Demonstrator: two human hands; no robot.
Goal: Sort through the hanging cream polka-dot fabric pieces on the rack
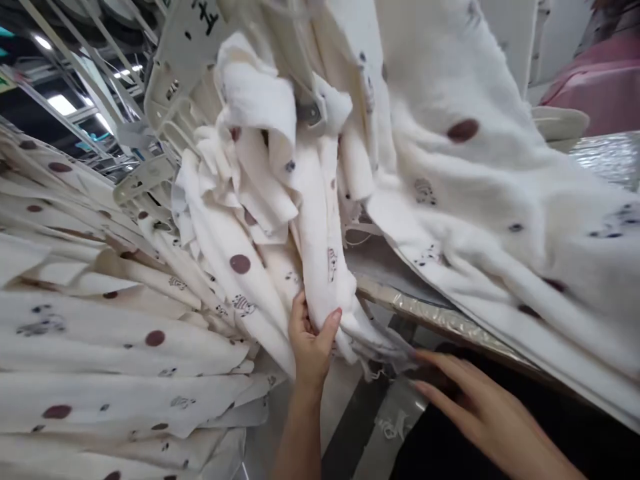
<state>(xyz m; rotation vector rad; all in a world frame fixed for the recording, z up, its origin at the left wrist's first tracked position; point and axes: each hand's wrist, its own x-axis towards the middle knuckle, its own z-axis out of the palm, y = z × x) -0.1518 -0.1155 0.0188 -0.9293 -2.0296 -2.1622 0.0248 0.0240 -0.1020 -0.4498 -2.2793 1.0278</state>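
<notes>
A bunch of cream, fleece-like fabric [320, 233] with brown dots and small zebra and spotted-animal prints hangs in folds in front of me. My left hand [313, 340] is closed around one hanging strip of it, thumb on the near side. Lower right, my right hand [470, 400] reaches in from the side, slightly blurred. Its thumb and fingers are apart, with the fingertips at the frayed lower end [395, 350] of the strip. Whether they touch the cloth is hard to see. A metal clip [310, 115] sits among the upper folds.
More printed fabric [100, 327] hangs in layers at left. A large sheet of it [465, 173] drapes over a table edge [440, 313] wrapped in clear plastic. Pale plastic hangers [175, 73] with handwritten marking stand above. A pink item [595, 87] lies at upper right.
</notes>
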